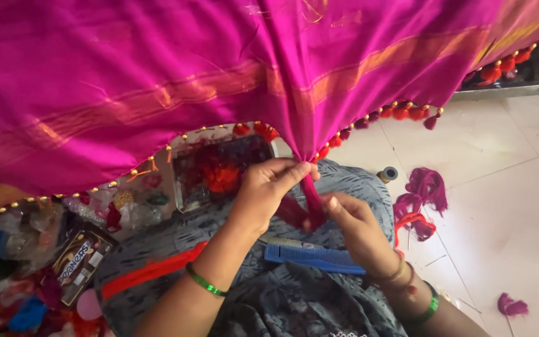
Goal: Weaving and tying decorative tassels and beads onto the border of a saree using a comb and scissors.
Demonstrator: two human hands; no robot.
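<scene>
Both hands pinch tassel; tray holds threads

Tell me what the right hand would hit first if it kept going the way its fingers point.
The right hand points up-left, and the magenta tassel it pinches is right there; just past it is the left hand. Depth is hard to judge.

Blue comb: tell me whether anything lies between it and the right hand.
Nothing visible does. The blue comb lies open on the grey patterned lap cloth, just below the right hand. That hand pinches the maroon tassel hanging from the pink cloth, and the left hand grips the same bunch higher up.
</scene>
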